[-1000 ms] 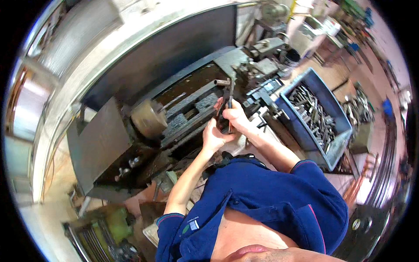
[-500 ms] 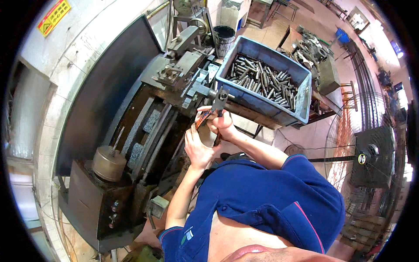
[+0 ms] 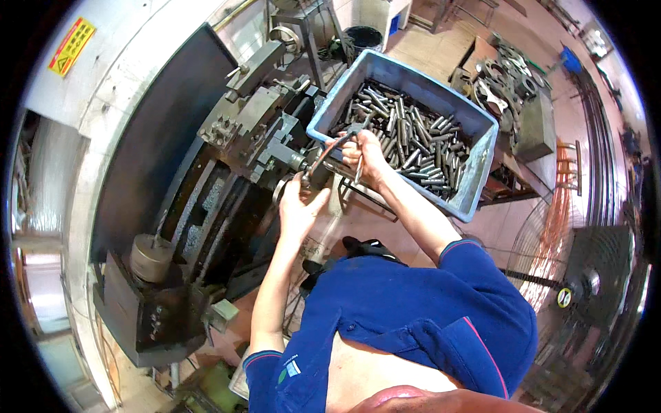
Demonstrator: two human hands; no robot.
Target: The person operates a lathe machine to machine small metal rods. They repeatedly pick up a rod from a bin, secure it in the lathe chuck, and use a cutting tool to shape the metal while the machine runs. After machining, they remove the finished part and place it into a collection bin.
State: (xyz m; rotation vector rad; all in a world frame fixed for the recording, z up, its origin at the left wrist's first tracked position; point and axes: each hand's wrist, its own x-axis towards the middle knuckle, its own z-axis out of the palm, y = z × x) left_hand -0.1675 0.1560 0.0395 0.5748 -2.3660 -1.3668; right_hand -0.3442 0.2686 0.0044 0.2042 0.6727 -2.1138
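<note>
Right hand (image 3: 363, 157) moved to blue bin (image 3: 482, 162) edge; lathe (image 3: 234, 158) left.

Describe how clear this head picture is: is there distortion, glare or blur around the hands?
Head view: strong fisheye bending, black corners; the grey lathe edges curve. Hands are fairly sharp: right hand grips a curved metal tool beside the blue bin; left hand sits below. Bright wall at upper left.
</note>
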